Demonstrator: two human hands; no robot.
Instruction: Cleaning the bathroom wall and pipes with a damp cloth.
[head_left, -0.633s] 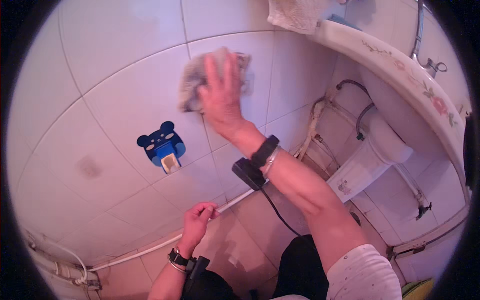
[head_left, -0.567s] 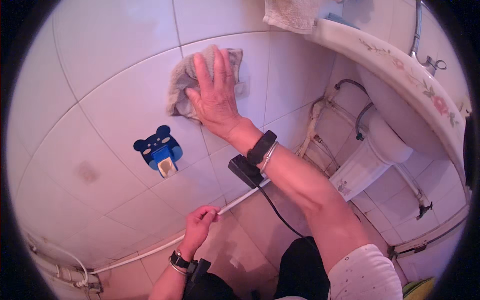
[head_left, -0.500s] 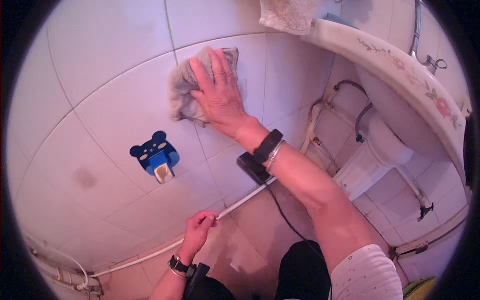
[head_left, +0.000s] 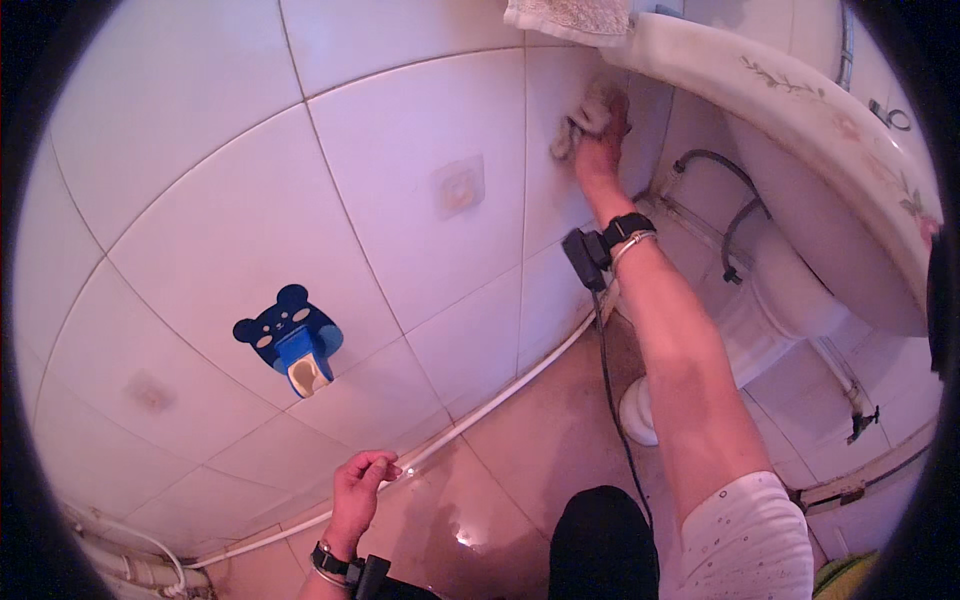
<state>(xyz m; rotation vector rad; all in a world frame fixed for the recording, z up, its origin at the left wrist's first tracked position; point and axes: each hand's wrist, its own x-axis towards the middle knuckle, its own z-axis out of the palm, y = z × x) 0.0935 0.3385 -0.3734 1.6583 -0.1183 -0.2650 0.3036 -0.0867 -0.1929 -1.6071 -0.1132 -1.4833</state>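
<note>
My right hand (head_left: 600, 158) is closed on a crumpled beige-grey cleaning cloth (head_left: 594, 112) and holds it to the white tiled wall (head_left: 400, 180), close to the corner beside the sink. Part of the cloth is hidden by the hand and blurred. Low on the left, my left hand (head_left: 358, 490) hangs near a thin white pipe (head_left: 465, 425) along the foot of the wall. Its fingers are curled together, and nothing shows in them. Between the hands and the left wall tiles, a blue bear-shaped holder (head_left: 290, 335) is fixed to the wall.
A flowered white sink (head_left: 800, 110) overhangs at the right, with grey hoses (head_left: 735, 215) and a white pedestal (head_left: 740, 350) below. A towel (head_left: 570, 18) hangs at its edge. A faint square mark (head_left: 458, 188) shows on the wall. The floor (head_left: 480, 510) has a shiny spot.
My right hand has carried the cloth right, from the middle of the wall to the corner by the sink, uncovering the square mark. My left hand has shifted slightly left and down.
</note>
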